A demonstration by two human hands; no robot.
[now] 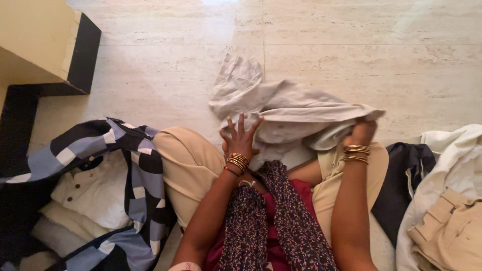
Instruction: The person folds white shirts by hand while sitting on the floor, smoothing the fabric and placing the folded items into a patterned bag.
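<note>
Crumpled pale grey cotton garment draped over lap and marble floor, just ahead of both hands, long axis left-right. Right hand pinching its right edge, touching; left hand fingers spread, pressing its left part.

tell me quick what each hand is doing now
Left hand: open, fingers spread on the beige cloth.
Right hand: closed, holding the cloth's edge.
</note>
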